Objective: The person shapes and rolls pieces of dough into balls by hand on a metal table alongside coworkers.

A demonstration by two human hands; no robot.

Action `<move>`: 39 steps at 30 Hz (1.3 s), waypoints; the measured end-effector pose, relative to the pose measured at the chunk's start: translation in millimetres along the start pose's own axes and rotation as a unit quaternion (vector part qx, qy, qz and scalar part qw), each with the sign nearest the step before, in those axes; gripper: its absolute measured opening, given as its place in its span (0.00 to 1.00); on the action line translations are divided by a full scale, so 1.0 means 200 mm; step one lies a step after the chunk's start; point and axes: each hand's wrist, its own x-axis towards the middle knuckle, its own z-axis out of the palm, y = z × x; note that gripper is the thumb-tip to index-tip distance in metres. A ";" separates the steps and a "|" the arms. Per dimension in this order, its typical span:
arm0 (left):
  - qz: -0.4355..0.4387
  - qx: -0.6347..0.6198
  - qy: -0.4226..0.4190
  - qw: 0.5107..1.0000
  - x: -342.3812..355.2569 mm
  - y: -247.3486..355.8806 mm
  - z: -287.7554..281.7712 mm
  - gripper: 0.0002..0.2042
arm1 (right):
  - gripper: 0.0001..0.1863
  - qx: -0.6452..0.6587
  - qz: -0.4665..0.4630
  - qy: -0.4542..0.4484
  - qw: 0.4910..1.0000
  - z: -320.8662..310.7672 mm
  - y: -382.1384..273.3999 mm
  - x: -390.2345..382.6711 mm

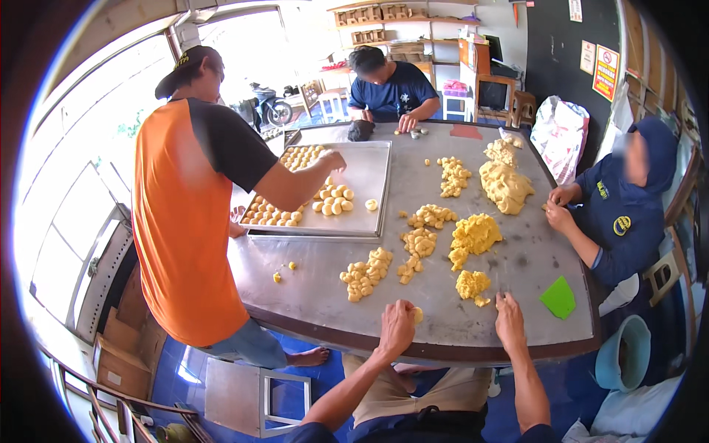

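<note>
The head view shows two hands apart at the near side of a metal table (317, 310). The left hand (399, 330) pinches a small bit of dough (419, 315) over the table. The right hand (510, 325) has bent fingers beside a small crumbly yellow heap (471, 283); it is hard to tell if it holds anything. A green scraper (559, 297) lies to its right. Past them sit pale dough lumps (366, 274) and a bigger yellow heap (475, 235). A person in orange and black (185, 221) reaches over a tray (378, 162) of dough balls (334, 199). A person in a dark hood (635, 199) wears yellow writing and a round yellow badge (622, 225). Farther off, a person in dark blue (391, 92) has white writing on the shirt. A red and yellow sign (605, 72) with words hangs on the wall.
</note>
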 end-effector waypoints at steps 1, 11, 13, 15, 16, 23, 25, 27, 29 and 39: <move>-0.030 -0.127 0.006 0.991 -0.01 -0.01 0.01 0.10 | 0.24 -0.015 -0.002 0.008 1.000 -0.02 -0.07 -0.06; -0.153 -0.328 -0.120 0.924 0.02 0.24 0.20 0.19 | 0.18 0.287 0.032 0.050 0.956 -0.15 -0.50 -0.12; -0.124 -0.374 -0.115 0.912 -0.01 0.27 0.23 0.18 | 0.18 0.276 -0.019 0.092 0.957 -0.08 -0.55 -0.09; -0.060 -0.463 -0.101 0.878 -0.02 0.31 0.23 0.15 | 0.18 0.279 -0.028 0.109 0.954 -0.10 -0.56 -0.06; -0.059 -0.462 -0.106 0.879 0.01 0.31 0.20 0.15 | 0.17 0.320 -0.006 0.079 0.944 -0.12 -0.55 -0.05; 0.069 -0.143 -0.101 0.982 0.02 0.10 0.17 0.14 | 0.15 0.378 -0.054 -0.003 0.924 -0.08 -0.68 -0.06; 0.049 -0.119 -0.111 0.985 0.00 0.11 0.19 0.14 | 0.12 0.388 0.006 -0.019 0.922 -0.08 -0.68 -0.07; -0.005 -0.071 -0.145 0.987 -0.02 0.14 0.22 0.16 | 0.11 0.325 -0.027 0.003 0.945 -0.04 -0.69 -0.08; 0.013 -0.111 -0.142 0.983 -0.02 0.12 0.23 0.16 | 0.10 0.244 -0.092 0.062 0.963 0.00 -0.71 -0.11; 0.052 -0.224 -0.176 0.957 0.02 0.19 0.14 0.10 | 0.30 0.316 0.028 -0.116 0.941 0.03 -0.51 0.10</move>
